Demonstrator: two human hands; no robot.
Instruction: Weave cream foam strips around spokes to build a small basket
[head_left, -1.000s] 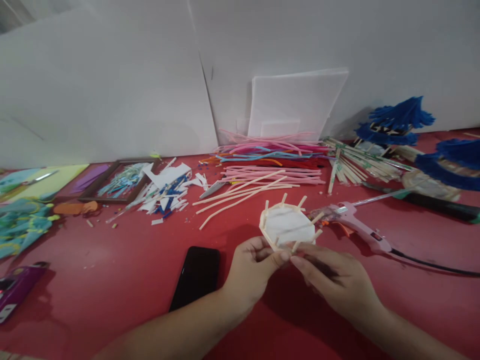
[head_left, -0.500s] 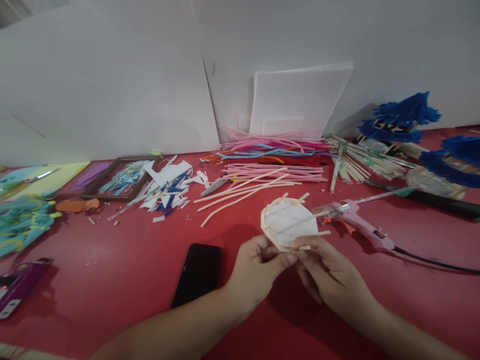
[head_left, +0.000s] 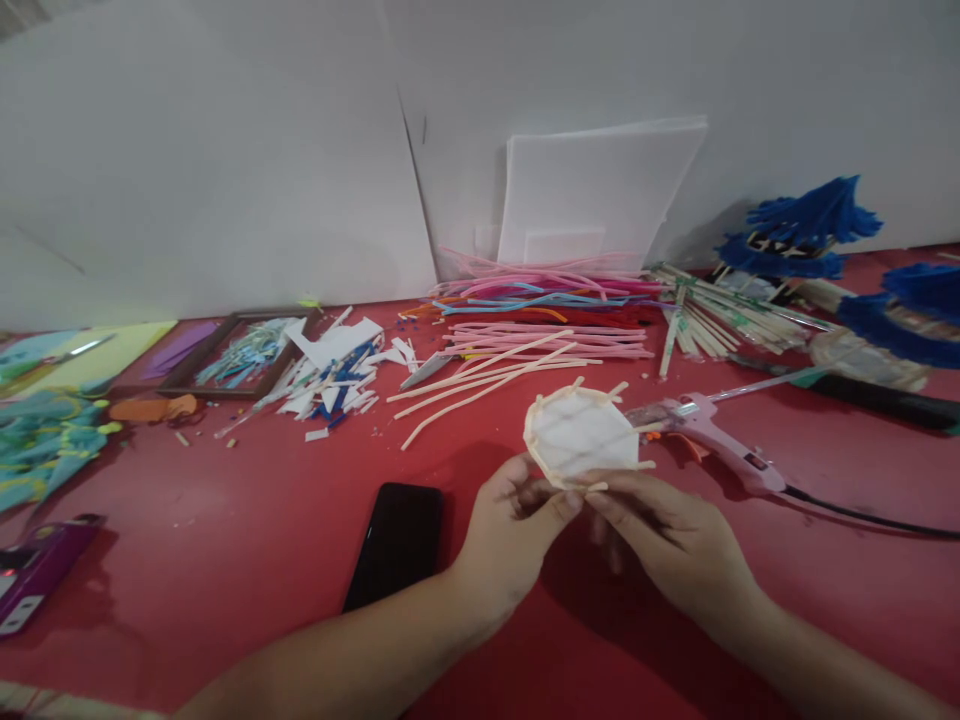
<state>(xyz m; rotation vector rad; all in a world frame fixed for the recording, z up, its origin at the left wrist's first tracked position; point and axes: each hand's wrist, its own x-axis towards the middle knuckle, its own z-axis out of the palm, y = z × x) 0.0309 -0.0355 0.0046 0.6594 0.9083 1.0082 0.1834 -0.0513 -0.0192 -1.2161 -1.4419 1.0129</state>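
I'm holding the white disc (head_left: 585, 435) off the red table (head_left: 262, 540) with both hands, its face tilting up toward my head view, probably so that I'm seeing its rim and the pale stubs (head_left: 616, 391) jutting from it. My left hand (head_left: 501, 545) is gripping the near-left edge, thumb on top and fingers curling underneath. My right hand (head_left: 675, 535) is pinching narrowly at the near edge, thumb and forefinger closing around the rim beside one stub; what its lower fingers are doing I cannot tell, as they are blurring into shadow. The two thumbs are lying close together, so the disc is rising beyond the fingertips, with most of its face showing; I judge that this grip is steadying it while leaving the far rim free. The glue gun (head_left: 731, 455) is lying just beyond and to the right, nozzle pointing at the disc, likely for easy reach; whether they are touching I cannot tell. Loose sticks (head_left: 487, 375) are lying behind the disc, and the phone (head_left: 395, 545) is resting left of my left wrist.
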